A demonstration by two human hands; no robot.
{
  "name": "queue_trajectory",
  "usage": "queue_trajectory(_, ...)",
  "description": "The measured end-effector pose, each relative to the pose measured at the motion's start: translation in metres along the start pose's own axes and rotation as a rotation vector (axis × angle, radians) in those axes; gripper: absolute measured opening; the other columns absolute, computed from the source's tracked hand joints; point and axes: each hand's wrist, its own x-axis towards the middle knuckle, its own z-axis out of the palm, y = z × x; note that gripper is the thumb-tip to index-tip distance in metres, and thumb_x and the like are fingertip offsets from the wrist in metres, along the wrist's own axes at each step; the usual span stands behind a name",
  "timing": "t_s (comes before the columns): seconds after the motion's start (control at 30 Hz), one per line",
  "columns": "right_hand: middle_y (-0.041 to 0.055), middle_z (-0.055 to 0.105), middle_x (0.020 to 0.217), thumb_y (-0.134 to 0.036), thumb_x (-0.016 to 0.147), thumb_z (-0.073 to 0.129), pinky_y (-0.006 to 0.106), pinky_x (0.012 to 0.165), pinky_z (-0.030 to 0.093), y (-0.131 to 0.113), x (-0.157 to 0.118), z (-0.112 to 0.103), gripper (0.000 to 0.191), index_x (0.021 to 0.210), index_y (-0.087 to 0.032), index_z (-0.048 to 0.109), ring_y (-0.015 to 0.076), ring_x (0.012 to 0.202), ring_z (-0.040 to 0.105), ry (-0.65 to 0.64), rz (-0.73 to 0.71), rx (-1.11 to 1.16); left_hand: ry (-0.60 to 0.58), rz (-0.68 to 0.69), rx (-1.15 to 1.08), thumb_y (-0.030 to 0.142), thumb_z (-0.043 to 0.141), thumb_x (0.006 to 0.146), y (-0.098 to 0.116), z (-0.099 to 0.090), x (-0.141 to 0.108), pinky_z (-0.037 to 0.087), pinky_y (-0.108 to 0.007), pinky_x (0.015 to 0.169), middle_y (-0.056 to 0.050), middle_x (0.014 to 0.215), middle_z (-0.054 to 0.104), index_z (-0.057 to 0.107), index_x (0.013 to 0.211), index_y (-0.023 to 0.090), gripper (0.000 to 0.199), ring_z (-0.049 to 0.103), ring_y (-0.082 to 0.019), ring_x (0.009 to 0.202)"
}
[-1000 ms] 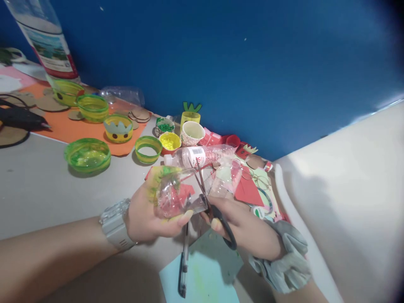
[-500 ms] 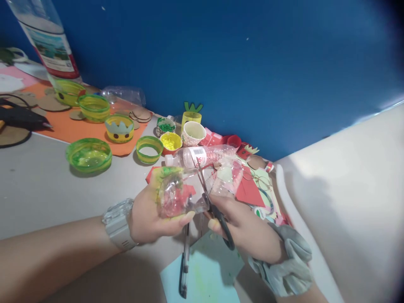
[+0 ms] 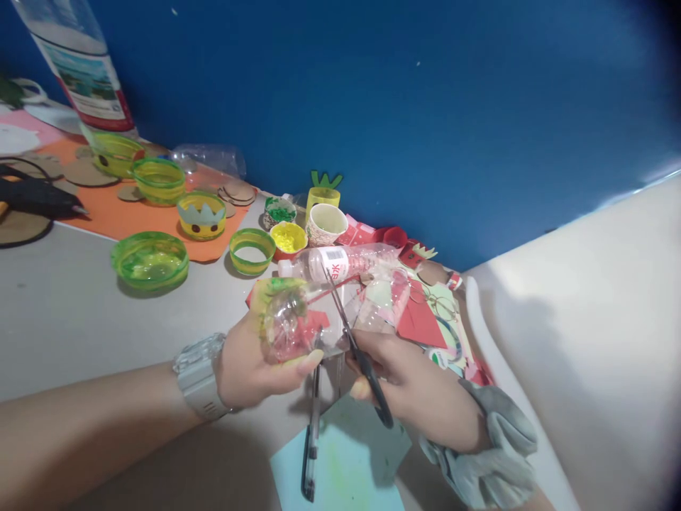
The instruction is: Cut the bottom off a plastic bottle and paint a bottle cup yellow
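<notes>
My left hand (image 3: 255, 365) is wrapped round a cut clear plastic bottle piece (image 3: 292, 330), with green and yellow paint on the fingers behind it. In my right hand (image 3: 409, 376) are black-handled scissors (image 3: 367, 369), their blades pointing up and left across the right edge of the bottle piece. The blades look nearly closed. Just beyond lies a clear bottle (image 3: 313, 264) with a white label. A crumpled clear plastic piece (image 3: 386, 294) rests right of the blades. Below my hands, a pen (image 3: 315, 419) lies partly over light blue paper (image 3: 345, 454).
Green-yellow painted rings (image 3: 252, 252) and a green bowl (image 3: 150, 261) stand at left. Paper cups (image 3: 325, 225) stand at the centre back. A glue gun (image 3: 37, 195) and tall bottle (image 3: 88, 78) are far left; red paper (image 3: 421, 323) lies right. A blue wall (image 3: 372, 106) rises behind.
The scissors and my right hand have shifted slightly down, and the blades have come closer together. The bottle piece has turned slightly in my left hand.
</notes>
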Motion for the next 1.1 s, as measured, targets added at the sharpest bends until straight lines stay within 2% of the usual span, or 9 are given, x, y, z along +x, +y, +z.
queue_trajectory(0.1, -0.0015, 0.056, 0.069, -0.058, 0.088, 0.059, 0.025, 0.058, 0.040, -0.001, 0.001, 0.002, 0.040, 0.075, -0.020, 0.053, 0.0154, 0.064, 0.050, 0.003, 0.007, 0.041, 0.008, 0.026, -0.025, 0.032, 0.062, 0.084, -0.003, 0.000, 0.001, 0.052, -0.046, 0.099, -0.005, 0.099, 0.070, 0.059, 0.105, 0.026, 0.022, 0.066, -0.027, 0.097)
queue_trajectory(0.23, -0.0013, 0.055, 0.068, -0.050, 0.088, 0.061, 0.025, 0.058, 0.038, -0.003, 0.002, 0.001, 0.036, 0.071, -0.019, 0.052, 0.0154, 0.065, 0.050, 0.041, 0.023, 0.024, 0.077, 0.008, -0.015, 0.037, 0.064, 0.085, -0.005, 0.001, 0.001, 0.056, -0.044, 0.090, -0.003, 0.091, 0.069, 0.059, 0.100, 0.026, 0.020, 0.067, -0.026, 0.089)
queue_trajectory(0.33, -0.0020, 0.055, 0.068, -0.039, 0.090, 0.059, 0.025, 0.058, 0.037, -0.001, 0.004, 0.003, 0.029, 0.070, -0.019, 0.052, 0.0146, 0.065, 0.050, 0.063, 0.023, 0.029, 0.085, 0.034, 0.002, 0.038, 0.060, 0.088, -0.004, 0.001, 0.001, 0.052, -0.046, 0.096, -0.002, 0.084, 0.070, 0.063, 0.093, 0.026, 0.013, 0.067, -0.025, 0.089)
queue_trajectory(0.4, -0.0028, 0.053, 0.067, -0.033, 0.090, 0.057, 0.025, 0.058, 0.036, 0.001, 0.005, 0.006, 0.026, 0.069, -0.020, 0.050, 0.0140, 0.064, 0.050, 0.084, 0.023, 0.028, 0.082, -0.004, 0.015, 0.039, 0.058, 0.090, -0.003, 0.001, 0.001, 0.051, -0.048, 0.097, -0.003, 0.082, 0.071, 0.066, 0.092, 0.026, 0.015, 0.067, -0.026, 0.088)
queue_trajectory(0.57, -0.0044, 0.047, 0.063, -0.029, 0.091, 0.053, 0.025, 0.056, 0.033, 0.005, 0.009, 0.013, 0.026, 0.067, -0.021, 0.044, 0.0129, 0.060, 0.045, 0.152, 0.017, -0.009, 0.192, -0.126, 0.010, 0.046, 0.057, 0.091, -0.009, 0.001, -0.002, 0.048, -0.053, 0.103, -0.004, 0.101, 0.075, 0.066, 0.109, 0.030, 0.026, 0.065, -0.031, 0.108)
queue_trajectory(0.77, -0.0047, 0.044, 0.063, -0.024, 0.088, 0.052, 0.025, 0.057, 0.031, 0.009, 0.015, 0.016, 0.024, 0.067, -0.021, 0.040, 0.0130, 0.061, 0.044, 0.213, 0.038, -0.036, 0.241, -0.176, -0.007, 0.048, 0.054, 0.093, -0.013, 0.002, 0.000, 0.045, -0.047, 0.111, -0.005, 0.107, 0.076, 0.068, 0.114, 0.026, 0.033, 0.061, -0.030, 0.121)
queue_trajectory(0.97, -0.0060, 0.041, 0.061, -0.018, 0.087, 0.051, 0.025, 0.056, 0.030, 0.011, 0.017, 0.017, 0.023, 0.066, -0.021, 0.040, 0.0120, 0.059, 0.041, 0.220, 0.027, 0.000, 0.223, -0.218, -0.150, 0.050, 0.054, 0.093, -0.007, 0.005, 0.005, 0.054, -0.041, 0.102, -0.005, 0.105, 0.076, 0.067, 0.118, 0.023, 0.039, 0.068, -0.027, 0.108)
queue_trajectory(1.1, -0.0057, 0.040, 0.062, -0.019, 0.088, 0.051, 0.024, 0.057, 0.032, 0.013, 0.017, 0.016, 0.024, 0.066, -0.021, 0.041, 0.0121, 0.060, 0.041, 0.223, 0.026, 0.003, 0.192, -0.205, -0.177, 0.051, 0.049, 0.095, -0.011, 0.005, 0.002, 0.057, -0.042, 0.099, -0.007, 0.109, 0.075, 0.063, 0.122, 0.024, 0.041, 0.066, -0.028, 0.113)
